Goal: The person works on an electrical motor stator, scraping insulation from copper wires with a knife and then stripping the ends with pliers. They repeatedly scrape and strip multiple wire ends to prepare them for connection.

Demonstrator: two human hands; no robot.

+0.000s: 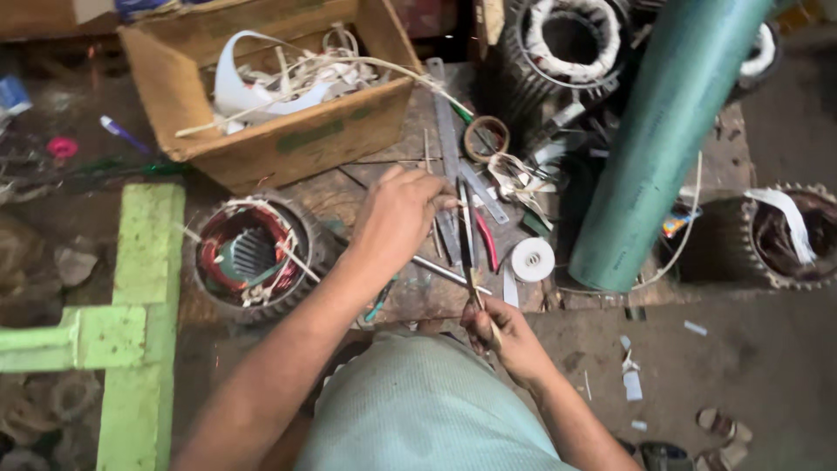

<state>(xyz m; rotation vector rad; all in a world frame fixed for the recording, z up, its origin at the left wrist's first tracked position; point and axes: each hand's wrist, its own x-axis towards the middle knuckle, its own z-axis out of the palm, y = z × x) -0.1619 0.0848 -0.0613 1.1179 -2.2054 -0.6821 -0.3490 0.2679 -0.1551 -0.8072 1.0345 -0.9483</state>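
Scissors (469, 253), thin dark steel, pinched in right hand's (499, 336) grip; left hand (397, 218) fingers touch their blades.

This is looking like a motor repair workshop. A stator (251, 257) with copper windings is lying left of the fingers on a worn wooden table (349, 187), and more stators (567, 44) are standing beyond them and far to the right (789, 235). A cardboard box (270, 96) of white insulation scraps is sitting beyond the fingers, steel rulers (449, 148) and pliers (486, 240) are lying close by, and a green roll (663, 139) is leaning to the right.
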